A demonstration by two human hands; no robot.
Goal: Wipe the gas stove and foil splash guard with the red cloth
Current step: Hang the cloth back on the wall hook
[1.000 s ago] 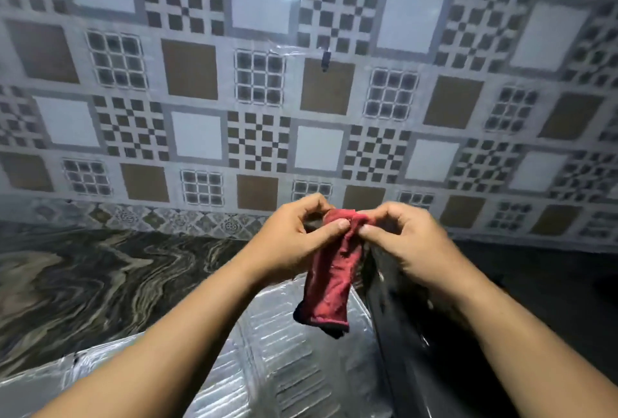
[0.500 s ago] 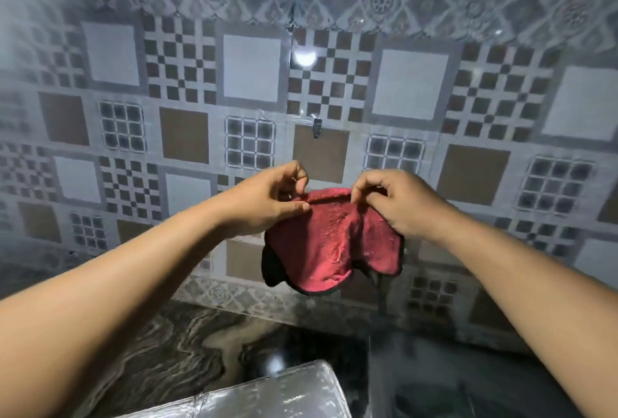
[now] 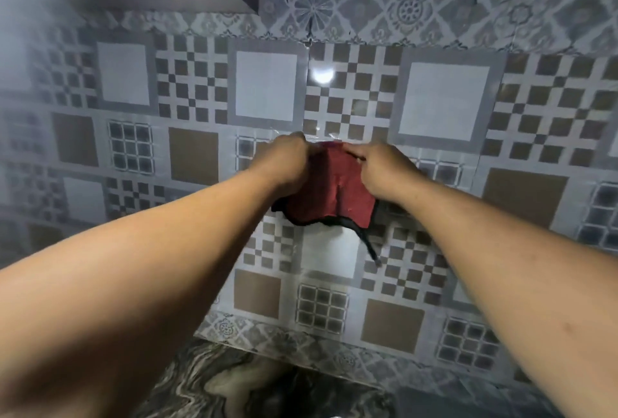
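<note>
Both hands, left hand (image 3: 287,163) and right hand (image 3: 384,171), pinch the red cloth (image 3: 329,196) mid-frame against the tiled wall (image 3: 267,83). Looks like hanging it up; stove out of view, so wiping needs it brought down.

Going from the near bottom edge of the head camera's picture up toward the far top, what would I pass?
Dark swirled marble countertop → red cloth with black edging, held up by the left hand and right hand → patterned grey-and-brown wall tiles → floral border tiles.
</note>
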